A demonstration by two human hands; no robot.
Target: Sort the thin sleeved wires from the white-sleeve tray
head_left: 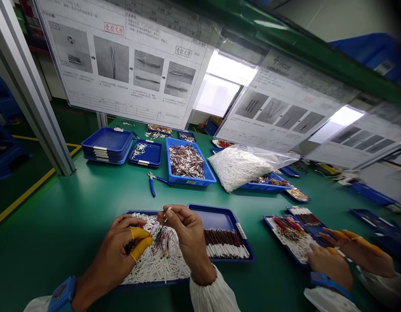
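My left hand (118,249), with yellow finger cots on thumb and forefinger, is closed over the left tray. Its fingers curl round a dark bunch of thin wires (130,246), partly hidden by the palm. My right hand (189,234) pinches a small white sleeve (168,213) between thumb and fingers, just right of the left hand. Under both hands lies a blue tray (148,284) heaped with white sleeves (161,266); loose red, black and green wires (164,238) rest on the heap. Beside it, another blue tray (213,212) holds a neat row of sleeved wires (224,245).
Behind stand stacked blue trays (106,141), blue-handled cutters (158,180), a bin (190,180) of sleeved wires and a bag (239,167) of white sleeves. Instruction sheets (122,91) hang above. At right, a co-worker's hands (332,262) work over another tray (285,242).
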